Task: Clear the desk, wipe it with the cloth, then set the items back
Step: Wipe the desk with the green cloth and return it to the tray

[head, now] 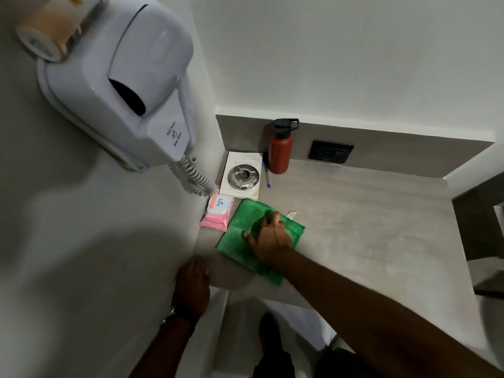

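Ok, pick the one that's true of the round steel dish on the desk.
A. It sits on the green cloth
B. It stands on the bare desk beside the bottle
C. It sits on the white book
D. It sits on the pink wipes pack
C: the steel dish rests on the white book's cover, left of the red bottle.
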